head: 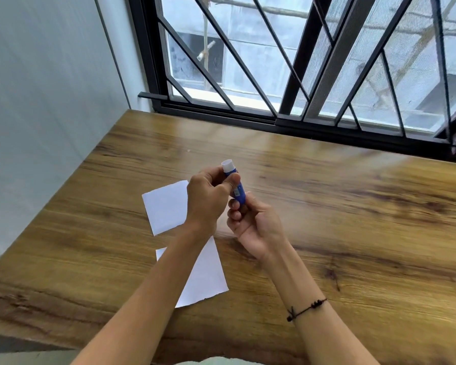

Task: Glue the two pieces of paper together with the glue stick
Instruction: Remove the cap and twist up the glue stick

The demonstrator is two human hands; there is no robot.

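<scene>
Head view of a wooden table (327, 206) set against a barred window (287, 61) on the far side and a pale wall (42, 101) on the left. Two sheets of white paper lie flat on the table, left of centre and apart from each other: the far sheet (165, 206), and the near sheet (204, 277), whose near edge looks roughly torn. Both forearms cross above the sheets — the left forearm covers much of the near sheet and the right edge of the far one.

One glue stick (238, 192) is held in the air above the table, just right of the far sheet, tilted with its white cap (227, 165) pointing away and up; the cap is still on the blue barrel. The left hand (208, 198) is curled around the upper barrel, thumb and fingers closed near the cap. The right hand (256, 225) is closed around the lower end of the barrel, fingers folded in. One dark cord bracelet (304, 309) circles the right wrist — the only item worn.
</scene>
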